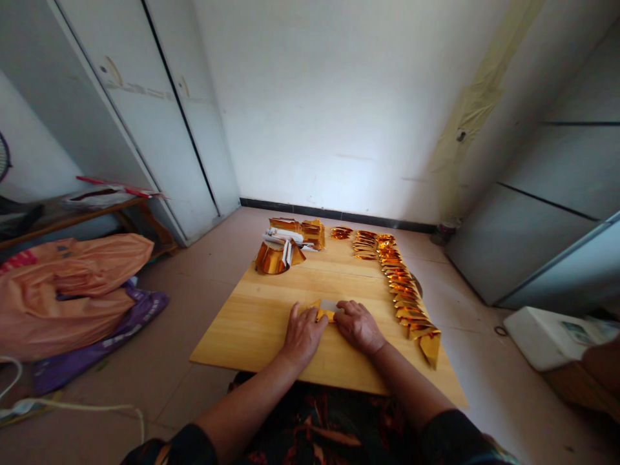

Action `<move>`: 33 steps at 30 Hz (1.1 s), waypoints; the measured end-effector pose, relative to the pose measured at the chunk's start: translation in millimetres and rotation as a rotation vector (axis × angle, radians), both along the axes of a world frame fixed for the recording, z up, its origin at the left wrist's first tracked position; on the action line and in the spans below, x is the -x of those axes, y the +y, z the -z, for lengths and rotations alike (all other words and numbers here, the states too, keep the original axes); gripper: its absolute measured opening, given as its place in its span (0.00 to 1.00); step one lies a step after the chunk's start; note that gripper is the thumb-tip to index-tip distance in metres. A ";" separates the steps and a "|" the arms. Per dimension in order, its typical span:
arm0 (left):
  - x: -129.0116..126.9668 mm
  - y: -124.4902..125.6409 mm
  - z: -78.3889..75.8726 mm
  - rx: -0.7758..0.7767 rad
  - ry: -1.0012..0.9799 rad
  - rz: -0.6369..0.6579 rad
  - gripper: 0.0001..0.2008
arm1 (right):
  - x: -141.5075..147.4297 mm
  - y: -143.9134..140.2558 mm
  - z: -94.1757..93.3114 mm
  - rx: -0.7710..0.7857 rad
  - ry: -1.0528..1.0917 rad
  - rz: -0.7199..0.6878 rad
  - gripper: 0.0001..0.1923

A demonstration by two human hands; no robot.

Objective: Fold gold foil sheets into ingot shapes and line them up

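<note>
**Gold foil under both my hands at the wooden bench**

An orange plastic bag (68,284) slumps on the floor at far left. On the bench (261,323), a stack of gold foil sheets (285,248) sits at the far edge. My left hand (303,336) presses flat, fingers spread on a small gold foil paper (325,310) near the bench's front middle; my right hand (358,326) pins its other side, fingers curled down on it. A row of folded gold pieces (404,290) runs along the right edge.
</note>
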State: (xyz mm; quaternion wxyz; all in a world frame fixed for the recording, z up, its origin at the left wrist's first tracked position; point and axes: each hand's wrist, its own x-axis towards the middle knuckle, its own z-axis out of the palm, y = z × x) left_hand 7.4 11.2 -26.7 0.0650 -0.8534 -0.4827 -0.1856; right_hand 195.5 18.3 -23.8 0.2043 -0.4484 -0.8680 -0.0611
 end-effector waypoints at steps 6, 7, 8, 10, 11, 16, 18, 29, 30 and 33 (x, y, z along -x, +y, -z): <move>0.3 -0.7 -3.1 0.054 0.022 -0.013 0.12 | -3.3 6.1 0.0 0.099 0.100 -0.044 0.07; 0.7 -0.9 -3.5 0.060 0.027 -0.012 0.12 | -4.5 8.1 -0.1 0.129 0.145 -0.047 0.07; 1.3 -1.1 -3.8 0.063 0.031 -0.008 0.12 | -5.9 10.4 0.0 0.159 0.193 -0.051 0.06; 3.1 -1.8 -3.9 0.057 0.035 0.009 0.13 | -8.4 15.3 0.5 0.215 0.289 -0.067 0.06; 4.2 -2.2 -3.6 0.049 0.035 0.022 0.13 | -9.3 17.8 0.7 0.241 0.327 -0.078 0.05; 10.5 -2.6 2.3 0.008 0.055 0.079 0.14 | -6.7 26.9 -0.1 0.310 0.324 -0.042 0.05; 12.4 -2.2 5.4 -0.003 0.073 0.099 0.14 | -3.6 29.6 -0.7 0.310 0.276 0.016 0.06; 11.9 -3.4 6.1 -0.031 0.114 0.104 0.11 | 4.8 31.0 2.2 0.309 0.142 0.169 0.07; 11.6 -3.4 6.9 -0.038 0.117 0.102 0.11 | 5.9 29.9 2.4 0.303 0.145 0.186 0.06; 10.9 -3.5 8.6 -0.046 0.109 0.094 0.11 | 10.3 26.2 3.4 0.268 0.158 0.241 0.06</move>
